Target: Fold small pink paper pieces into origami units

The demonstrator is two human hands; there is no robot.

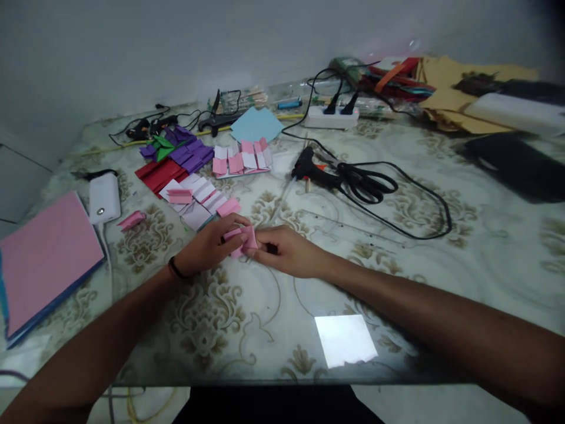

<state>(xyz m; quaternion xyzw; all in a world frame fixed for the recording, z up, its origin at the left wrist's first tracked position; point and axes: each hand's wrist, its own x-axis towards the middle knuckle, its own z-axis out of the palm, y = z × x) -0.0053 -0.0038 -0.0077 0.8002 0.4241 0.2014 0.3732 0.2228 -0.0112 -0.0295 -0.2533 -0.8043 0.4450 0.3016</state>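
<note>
A small folded pink paper piece (pixel 249 237) is pinched between both hands near the middle of the table. My left hand (pixel 216 242), with a dark band at the wrist, grips its left side. My right hand (pixel 289 250) has thumb and fingers closed on its right edge. Just beyond my left hand lie folded white and pink paper pieces (pixel 198 199). Another group of pink and white folded pieces (pixel 242 158) sits farther back. Red (pixel 162 175) and purple folded papers (pixel 192 154) adjoin them. One loose pink piece (pixel 132 221) rests to the left.
A black glue gun (pixel 309 168) with a coiled cable lies right of centre. Behind it is a white power strip (pixel 332 118). Pink sheets (pixel 50 259) and a white power bank (pixel 105 198) are at left. A black object (pixel 516 165) lies far right.
</note>
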